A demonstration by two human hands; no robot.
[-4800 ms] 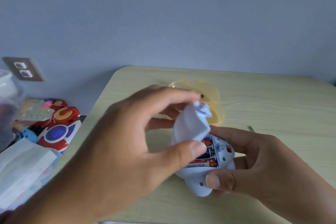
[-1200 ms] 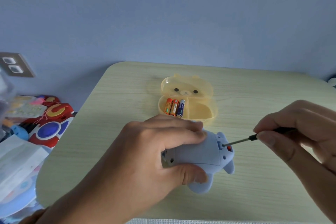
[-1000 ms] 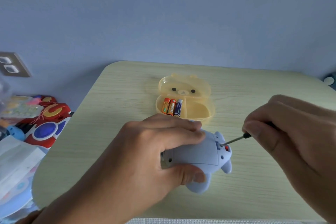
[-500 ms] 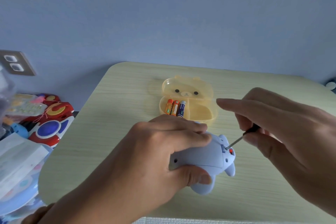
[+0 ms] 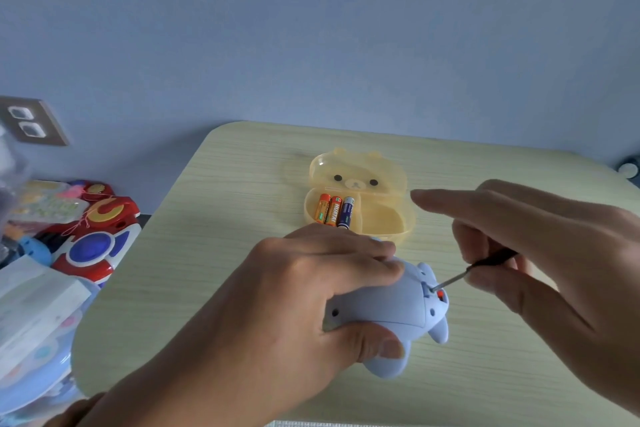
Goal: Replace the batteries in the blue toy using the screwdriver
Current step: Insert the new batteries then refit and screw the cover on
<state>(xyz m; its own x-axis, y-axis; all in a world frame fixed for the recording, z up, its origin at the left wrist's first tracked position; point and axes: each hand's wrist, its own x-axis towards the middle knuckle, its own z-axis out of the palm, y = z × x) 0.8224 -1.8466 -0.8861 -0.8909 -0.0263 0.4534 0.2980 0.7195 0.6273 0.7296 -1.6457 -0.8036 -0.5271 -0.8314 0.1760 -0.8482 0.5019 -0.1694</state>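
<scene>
Toy (image 5: 391, 308) lies on the table (image 5: 225, 218) near the front edge, underside up, cover on. My left hand (image 5: 277, 305) grips it, fingers over the far side, thumb curled on the near side. The screwdriver (image 5: 485, 262) tip touches the toy's right end beside a red dot. My right hand (image 5: 554, 253) pinches the black handle, index finger stretched straight. Just behind the toy is an open yellow case (image 5: 384, 218), three batteries (image 5: 334, 211) in its left compartment. Clutter (image 5: 90, 246) is piled left of the table.
</scene>
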